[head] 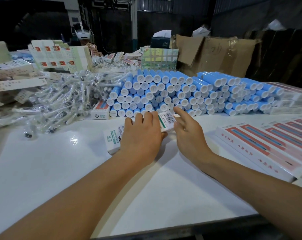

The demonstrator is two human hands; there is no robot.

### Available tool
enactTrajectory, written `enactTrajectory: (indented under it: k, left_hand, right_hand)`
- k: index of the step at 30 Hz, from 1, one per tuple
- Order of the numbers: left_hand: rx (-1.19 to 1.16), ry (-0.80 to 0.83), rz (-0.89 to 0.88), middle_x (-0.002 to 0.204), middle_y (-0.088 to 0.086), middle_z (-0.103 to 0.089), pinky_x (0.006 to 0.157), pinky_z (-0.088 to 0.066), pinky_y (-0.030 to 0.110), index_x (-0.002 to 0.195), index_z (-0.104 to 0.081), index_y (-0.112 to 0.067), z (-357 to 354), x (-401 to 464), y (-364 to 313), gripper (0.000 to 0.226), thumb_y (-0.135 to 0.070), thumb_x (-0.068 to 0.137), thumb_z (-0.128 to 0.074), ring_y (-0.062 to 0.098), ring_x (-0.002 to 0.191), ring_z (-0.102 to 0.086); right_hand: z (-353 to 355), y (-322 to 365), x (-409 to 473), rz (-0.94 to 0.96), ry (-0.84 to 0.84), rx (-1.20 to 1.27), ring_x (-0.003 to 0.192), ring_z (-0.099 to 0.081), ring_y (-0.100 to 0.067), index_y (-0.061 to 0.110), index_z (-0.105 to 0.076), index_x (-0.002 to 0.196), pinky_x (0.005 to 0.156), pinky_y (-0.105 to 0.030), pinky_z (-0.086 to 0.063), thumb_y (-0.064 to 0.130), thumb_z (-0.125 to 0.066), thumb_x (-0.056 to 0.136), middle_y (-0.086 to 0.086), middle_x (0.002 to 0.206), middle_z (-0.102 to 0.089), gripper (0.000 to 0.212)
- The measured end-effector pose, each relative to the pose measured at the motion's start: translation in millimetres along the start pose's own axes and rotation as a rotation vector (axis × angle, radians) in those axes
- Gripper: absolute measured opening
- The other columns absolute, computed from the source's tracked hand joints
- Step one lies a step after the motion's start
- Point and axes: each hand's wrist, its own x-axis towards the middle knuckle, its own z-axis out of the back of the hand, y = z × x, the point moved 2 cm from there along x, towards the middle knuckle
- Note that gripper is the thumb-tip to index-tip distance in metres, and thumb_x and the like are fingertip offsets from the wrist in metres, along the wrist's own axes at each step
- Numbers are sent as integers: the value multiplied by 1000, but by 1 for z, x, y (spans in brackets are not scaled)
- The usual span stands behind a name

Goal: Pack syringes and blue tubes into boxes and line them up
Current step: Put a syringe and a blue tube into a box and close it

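White cardboard box (165,121) with a barcode lies on the white bench (60,170), gripped by the left hand (141,135); the right hand (188,134) hovers beside it, fingers loose. Behind them, stacked blue plastic tubes (181,94); left, bagged syringes (63,101); right, lined-up red-and-white boxes (268,144).

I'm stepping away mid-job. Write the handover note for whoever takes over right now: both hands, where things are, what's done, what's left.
Left hand: lies over the white box on the table, fingers curled on its far edge.
Right hand: open beside the box's barcode end, holding nothing.
Blue tubes: stacked just behind the box.
Bagged syringes: heaped far left.
Done: a row of boxes lined up on the right. Whether the held box is filled cannot be told.
Left: many tubes and syringes still unpacked.
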Motion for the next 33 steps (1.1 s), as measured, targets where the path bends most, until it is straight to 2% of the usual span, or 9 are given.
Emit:
enactTrajectory:
  k: [5,8,10,14,17,21,25,28,33]
  left_hand:
    - [-37,11,18,129,5,-43,87,-33,39,139,-21,-12,-2,3,3,63,-56,95,-27,25,113,-42]
    - [-100,15,50,134,3,-42,89,-32,38,143,-19,-15,0,6,7,66,-57,93,-26,24,118,-41]
    - [-116,13,58,134,3,-42,89,-32,37,144,-18,-16,2,5,8,67,-59,92,-24,24,117,-41]
    - [-104,-18,30,133,3,-42,86,-32,36,143,-17,-16,6,2,7,68,-60,93,-23,23,115,-42]
    - [-87,-8,0,132,3,-42,86,-32,36,144,-15,-14,6,0,5,69,-59,92,-20,23,114,-42]
    - [-43,11,-32,133,5,-40,89,-32,38,145,-13,-10,6,-2,-1,68,-54,93,-17,25,113,-40]
    - [-22,32,-58,137,9,-35,92,-31,40,146,-10,-7,7,-4,-7,70,-55,98,-27,28,117,-37]
    - [18,31,-65,137,12,-35,90,-32,42,144,-9,-5,10,-6,-10,64,-45,99,-29,30,117,-37]
    - [55,41,-74,135,13,-36,89,-34,44,144,-8,-2,13,-8,-13,59,-32,99,-31,32,117,-39]
  right_hand:
    - [-1,2,3,-10,5,21,126,-48,-14,23,-38,143,105,-40,-42,6,-44,96,-2,139,-50,50]
    - [10,7,11,0,-155,44,123,-40,-4,26,-37,143,101,-26,-37,13,-56,92,11,132,-44,56]
    - [18,5,16,-153,-220,248,114,-46,-8,23,-36,143,92,-27,-39,18,-61,90,10,128,-46,59]
    - [14,2,15,-598,32,909,74,-68,-24,1,-58,116,80,-40,-57,23,-65,84,-14,84,-70,39]
    - [11,3,13,-558,176,999,88,-70,-30,-1,-61,111,82,-45,-56,16,-69,71,-21,103,-70,44]
    - [6,-2,13,-418,50,719,81,-72,-23,4,-58,105,71,-39,-60,-3,-60,85,-12,89,-73,21]
    - [5,3,3,-107,-45,40,81,-67,-15,20,-60,92,69,-30,-57,7,-51,91,4,86,-68,16]
    - [-1,6,-5,46,-48,-283,83,-63,-16,15,-55,109,73,-35,-53,15,-40,97,-2,94,-65,19]
    - [-4,6,-6,92,7,-397,94,-60,-27,10,-43,132,82,-42,-49,20,-34,100,-12,107,-64,34]
